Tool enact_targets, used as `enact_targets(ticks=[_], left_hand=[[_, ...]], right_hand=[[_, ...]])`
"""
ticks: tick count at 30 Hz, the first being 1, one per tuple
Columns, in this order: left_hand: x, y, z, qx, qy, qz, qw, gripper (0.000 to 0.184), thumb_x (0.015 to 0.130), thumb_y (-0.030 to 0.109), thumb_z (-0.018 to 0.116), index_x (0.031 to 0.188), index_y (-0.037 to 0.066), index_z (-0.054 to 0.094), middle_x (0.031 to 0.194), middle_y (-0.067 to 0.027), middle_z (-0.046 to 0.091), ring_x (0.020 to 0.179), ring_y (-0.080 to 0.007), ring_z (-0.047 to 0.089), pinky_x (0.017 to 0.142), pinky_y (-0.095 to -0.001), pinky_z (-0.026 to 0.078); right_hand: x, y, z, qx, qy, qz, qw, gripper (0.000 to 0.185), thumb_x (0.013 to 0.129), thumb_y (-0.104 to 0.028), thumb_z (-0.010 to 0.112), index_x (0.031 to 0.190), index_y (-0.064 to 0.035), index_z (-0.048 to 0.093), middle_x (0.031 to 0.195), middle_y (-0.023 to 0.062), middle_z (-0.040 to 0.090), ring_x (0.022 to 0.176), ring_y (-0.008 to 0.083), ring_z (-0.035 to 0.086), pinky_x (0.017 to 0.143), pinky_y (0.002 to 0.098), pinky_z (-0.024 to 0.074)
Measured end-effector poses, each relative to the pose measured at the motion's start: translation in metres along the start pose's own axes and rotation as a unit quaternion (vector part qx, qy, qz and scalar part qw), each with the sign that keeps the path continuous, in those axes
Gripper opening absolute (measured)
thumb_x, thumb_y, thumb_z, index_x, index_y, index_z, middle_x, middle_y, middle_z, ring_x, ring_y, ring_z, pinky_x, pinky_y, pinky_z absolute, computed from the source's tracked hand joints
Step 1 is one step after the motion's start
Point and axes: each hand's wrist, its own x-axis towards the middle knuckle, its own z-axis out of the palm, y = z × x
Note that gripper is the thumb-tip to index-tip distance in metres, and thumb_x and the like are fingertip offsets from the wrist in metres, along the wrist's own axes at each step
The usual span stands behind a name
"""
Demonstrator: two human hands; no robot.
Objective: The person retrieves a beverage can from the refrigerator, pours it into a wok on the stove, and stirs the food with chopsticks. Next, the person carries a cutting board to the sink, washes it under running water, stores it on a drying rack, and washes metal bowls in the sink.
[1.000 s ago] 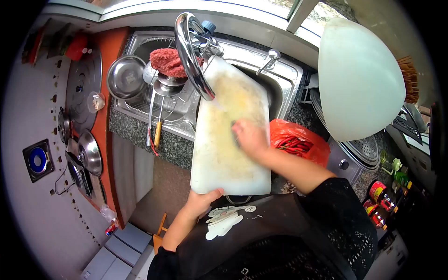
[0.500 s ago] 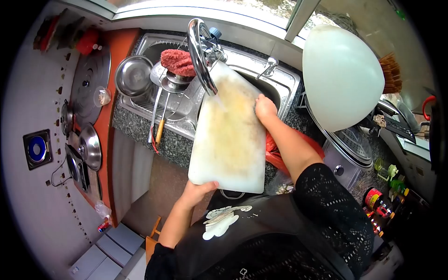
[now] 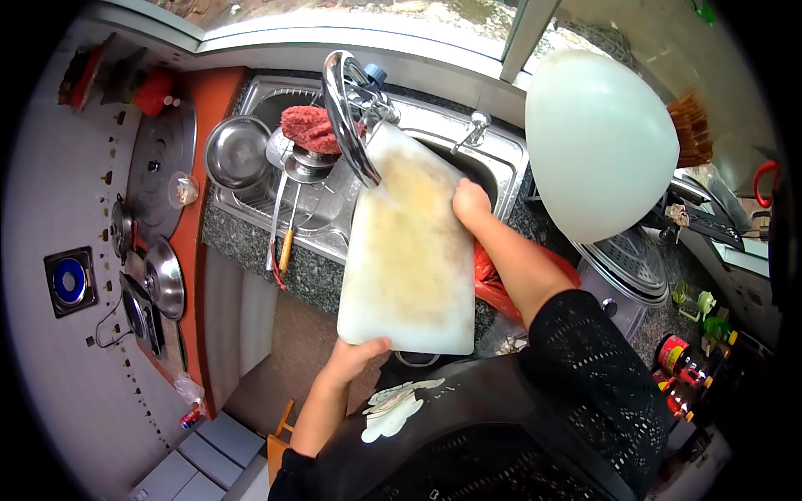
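A white cutting board [image 3: 405,259] with a yellowish-brown stained middle leans over the right sink basin [image 3: 511,163], its lower end tilted toward me. My left hand [image 3: 357,357] grips the board's near edge at the left corner, thumb on top and fingers hidden beneath. Farther up, my right hand [image 3: 472,203] is closed at the board's right edge; its fingertips are mostly hidden. Over the upper part of the board hangs the curved chrome faucet [image 3: 338,108], and a thin stream of water seems to fall from it onto the surface.
Left of the faucet are a red cloth [image 3: 309,129], a metal bowl [image 3: 237,152] and a wooden-handled utensil [image 3: 286,250]. A large pale green lid-like object [image 3: 601,142] stands at right, above a steamer pot [image 3: 626,267]. A red plastic bag [image 3: 493,288] lies under my right forearm.
The camera view has shifted slightly, so the sink and faucet sit lower in the picture. Both hands remain at the cutting board, with my right hand's fingers turned a little.
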Motion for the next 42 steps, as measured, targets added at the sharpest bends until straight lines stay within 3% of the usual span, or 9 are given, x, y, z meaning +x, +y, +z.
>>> enact_targets(ticks=[9,11,15,22,26,27,31,38,42], left_hand=[[0.0,0.004,0.005,0.014,0.01,-0.029,0.999,0.059,0.075,0.005,0.069,0.13,-0.001,0.048,0.117,-0.0082,0.06,0.105,-0.0182,0.058,0.089,-0.0322,0.048],[-0.003,0.004,0.003,0.008,0.01,-0.07,0.997,0.058,0.076,0.005,0.069,0.13,0.0,0.049,0.115,-0.0077,0.061,0.102,-0.0172,0.059,0.084,-0.0307,0.05],[0.0,0.003,0.005,-0.013,-0.016,-0.006,1.0,0.057,0.075,0.005,0.069,0.129,0.001,0.05,0.111,-0.0068,0.061,0.097,-0.0157,0.06,0.075,-0.0285,0.051],[0.001,-0.003,0.005,-0.001,-0.002,0.024,1.0,0.052,0.076,0.004,0.067,0.126,0.0,0.051,0.106,-0.0083,0.063,0.089,-0.0174,0.063,0.067,-0.0296,0.054],[-0.001,-0.007,0.001,0.015,-0.007,0.018,1.0,0.049,0.077,0.003,0.066,0.124,-0.001,0.052,0.102,-0.01,0.064,0.084,-0.0196,0.065,0.063,-0.0317,0.055],[0.0,-0.004,0.002,0.014,-0.01,0.025,1.0,0.049,0.077,0.003,0.066,0.124,-0.001,0.052,0.102,-0.0104,0.065,0.083,-0.0201,0.065,0.062,-0.0321,0.056],[0.0,-0.003,0.003,-0.005,-0.011,0.016,1.0,0.047,0.078,0.003,0.065,0.123,-0.002,0.052,0.104,-0.0109,0.065,0.086,-0.0204,0.066,0.063,-0.032,0.056],[-0.001,-0.001,0.005,0.003,-0.002,0.009,1.0,0.05,0.076,0.004,0.067,0.125,0.0,0.053,0.108,-0.0063,0.063,0.095,-0.0153,0.061,0.076,-0.0287,0.051],[0.001,-0.007,-0.004,0.029,-0.006,-0.021,0.999,0.058,0.076,0.005,0.069,0.13,0.001,0.049,0.114,-0.007,0.06,0.101,-0.0161,0.059,0.081,-0.0303,0.051]], right_hand=[[-0.144,-0.102,-0.111,0.161,-0.069,-0.14,0.975,0.026,0.09,-0.028,0.06,0.101,-0.0049,0.06,0.097,0.0218,0.064,0.093,0.0403,0.06,0.081,0.0473,0.0473],[-0.119,-0.106,-0.125,0.189,0.098,-0.208,0.955,0.031,0.087,-0.024,0.065,0.109,-0.0048,0.056,0.107,0.0198,0.061,0.098,0.0386,0.059,0.084,0.0441,0.0471],[-0.092,-0.155,-0.164,0.376,0.098,-0.258,0.884,0.044,0.079,-0.017,0.073,0.113,-0.005,0.049,0.104,0.0151,0.058,0.094,0.0279,0.059,0.085,0.037,0.0462],[-0.012,-0.243,-0.138,0.229,0.275,-0.431,0.829,0.053,0.071,-0.021,0.085,0.114,-0.004,0.058,0.111,0.0129,0.057,0.091,0.0231,0.061,0.077,0.0318,0.0514],[-0.044,-0.21,-0.13,0.411,0.201,-0.376,0.806,0.017,0.091,-0.011,0.063,0.106,-0.0017,0.064,0.109,0.0109,0.06,0.091,0.0177,0.061,0.075,0.0283,0.0514],[-0.065,-0.199,-0.125,0.565,0.073,-0.191,0.799,0.011,0.093,-0.009,0.059,0.099,-0.0016,0.064,0.098,0.0084,0.064,0.088,0.0171,0.061,0.078,0.0292,0.0505],[-0.103,-0.155,-0.089,0.867,-0.207,0.191,0.41,0.014,0.095,-0.011,0.052,0.096,0.0005,0.061,0.096,0.0104,0.064,0.09,0.0235,0.061,0.087,0.0377,0.0508],[-0.104,-0.158,-0.089,0.872,-0.333,0.1,0.344,0.023,0.095,-0.01,0.049,0.111,0.0044,0.057,0.113,0.017,0.062,0.115,0.0334,0.057,0.098,0.0423,0.0485],[-0.171,-0.18,-0.105,0.797,-0.358,-0.005,0.487,0.038,0.099,-0.02,0.04,0.124,0.0057,0.054,0.128,0.0189,0.057,0.124,0.0313,0.052,0.109,0.0433,0.0386]])
